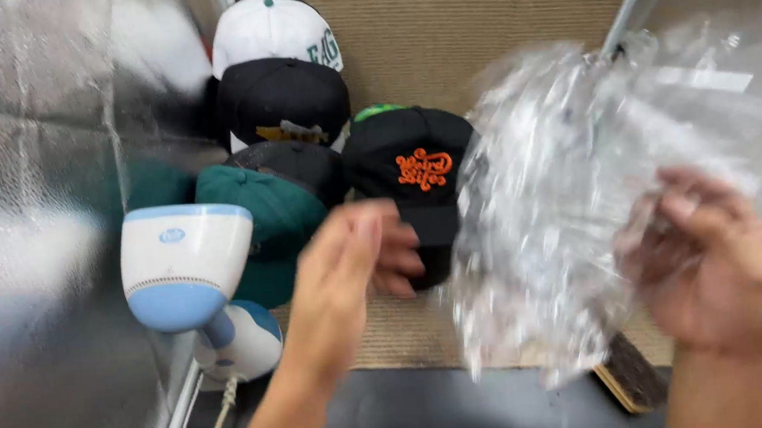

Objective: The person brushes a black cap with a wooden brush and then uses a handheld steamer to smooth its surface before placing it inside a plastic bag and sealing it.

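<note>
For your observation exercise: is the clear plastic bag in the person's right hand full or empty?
Cannot tell: the plastic bag is crumpled and blurred in the right hand, and no contents can be made out.

- A crumpled clear plastic bag (pixel 571 208), glossy and blurred, fills the frame from three to five o'clock; the right hand (pixel 708 279) grips it at its right side.
- A white rectangular label strip (pixel 706 80) lies on the clear plastic at two o'clock, above the hand.

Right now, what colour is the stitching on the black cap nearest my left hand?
Orange, on the black cap; head view.
</note>
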